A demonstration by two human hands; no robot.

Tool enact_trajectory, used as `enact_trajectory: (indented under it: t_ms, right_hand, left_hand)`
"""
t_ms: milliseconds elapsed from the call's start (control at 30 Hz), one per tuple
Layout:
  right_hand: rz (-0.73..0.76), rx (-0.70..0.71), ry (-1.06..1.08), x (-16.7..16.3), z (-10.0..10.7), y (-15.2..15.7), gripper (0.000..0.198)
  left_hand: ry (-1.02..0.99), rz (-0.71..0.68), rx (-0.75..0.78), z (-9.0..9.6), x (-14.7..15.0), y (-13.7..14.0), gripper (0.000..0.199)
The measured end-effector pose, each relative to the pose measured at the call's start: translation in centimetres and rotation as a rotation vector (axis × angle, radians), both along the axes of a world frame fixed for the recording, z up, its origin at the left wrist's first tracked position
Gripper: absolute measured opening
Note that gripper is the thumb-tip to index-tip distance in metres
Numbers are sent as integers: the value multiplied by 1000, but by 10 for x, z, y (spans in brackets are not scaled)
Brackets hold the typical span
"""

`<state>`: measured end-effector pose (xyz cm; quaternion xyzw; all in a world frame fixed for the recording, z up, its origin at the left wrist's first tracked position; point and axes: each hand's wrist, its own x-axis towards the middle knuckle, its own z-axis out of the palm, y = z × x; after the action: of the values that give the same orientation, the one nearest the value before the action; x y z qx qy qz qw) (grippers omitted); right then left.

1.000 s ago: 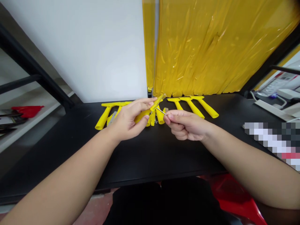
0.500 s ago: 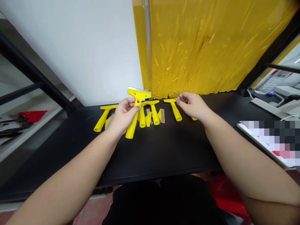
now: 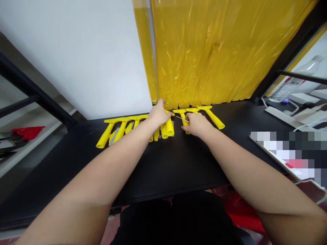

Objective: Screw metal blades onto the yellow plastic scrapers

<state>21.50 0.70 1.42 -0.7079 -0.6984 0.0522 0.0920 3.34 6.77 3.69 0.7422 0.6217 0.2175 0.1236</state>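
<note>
My left hand is closed around the head of a yellow scraper, low over the back of the black table; the wrist and hand hide much of its blade end. In my right hand is what looks like a screwdriver, its thin metal shaft pointing left and its handle hidden in the fingers. That hand is just over another yellow scraper handle. Further right lies one more yellow scraper handle. On the left several others lie in a row, among them a scraper handle at the end.
Loose yellow pieces and grey plates lie among the handles on the black table. Yellow plastic sheeting and a white panel stand behind. A plastic bottle and a blurred-out flat item are at the right.
My left hand has moved right and down, bringing the raised scraper to the row on the table. My right hand has dropped slightly left with the screwdriver. The view has shifted a little.
</note>
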Motion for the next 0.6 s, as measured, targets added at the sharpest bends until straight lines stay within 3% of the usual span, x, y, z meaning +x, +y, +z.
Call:
enact_trajectory:
  t_ms: [100, 167, 400, 600]
  right_hand:
    - [-9, -4, -8, 1, 0, 1, 33]
    - [-13, -5, -3, 1, 0, 1, 34]
    - [-5, -2, 18, 2, -2, 2, 33]
    - [-7, 0, 37, 2, -3, 2, 32]
  left_hand:
    - [65, -1, -12, -9, 14, 9, 36]
    - [104, 6, -27, -13, 20, 15, 25]
    - [183, -48, -39, -15, 31, 21, 25]
    - [191, -91, -7, -4, 8, 8, 31]
